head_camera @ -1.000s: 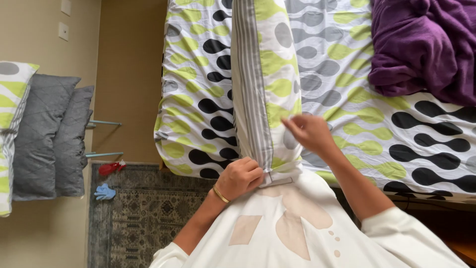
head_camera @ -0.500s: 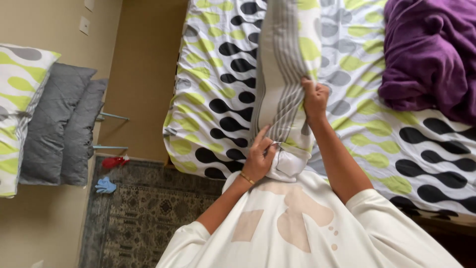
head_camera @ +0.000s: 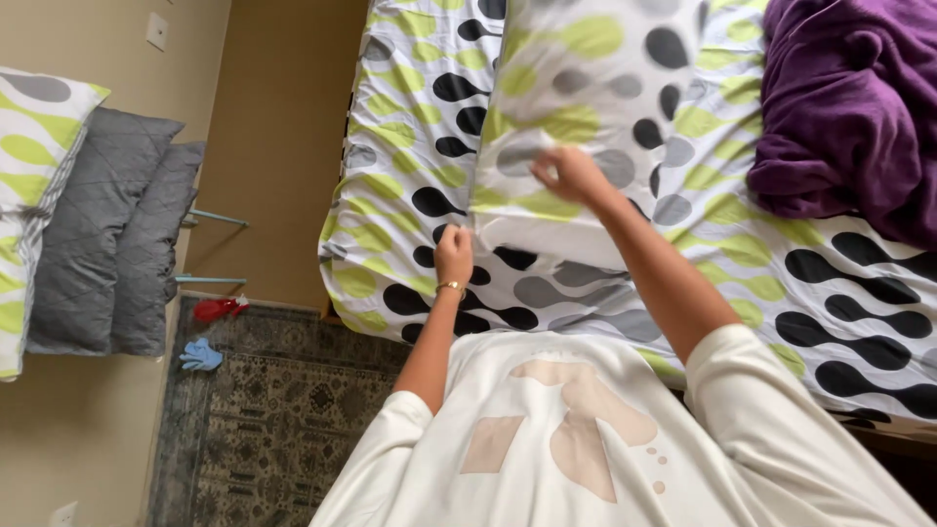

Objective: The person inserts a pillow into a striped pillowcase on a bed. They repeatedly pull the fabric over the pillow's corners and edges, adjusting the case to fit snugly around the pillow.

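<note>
A pillow [head_camera: 586,107] in a white case with green, grey and black spots lies flat on the bed [head_camera: 410,166], which wears a sheet of the same pattern. My left hand [head_camera: 453,256] pinches the pillow's near left corner, a gold bracelet on its wrist. My right hand [head_camera: 571,176] rests on top of the pillow, fingers curled into the fabric of its case. My white top with beige patches fills the bottom of the view.
A crumpled purple blanket [head_camera: 849,107] lies on the bed to the right. Grey pillows [head_camera: 117,244] and a spotted one [head_camera: 29,185] stand on a rack at left. A patterned rug [head_camera: 264,420] holds a blue item [head_camera: 200,354] and a red item [head_camera: 217,309].
The pillow was held folded and narrow on edge; now it lies spread flat. My right hand moved up and right onto its top, and my left hand shifted to its corner.
</note>
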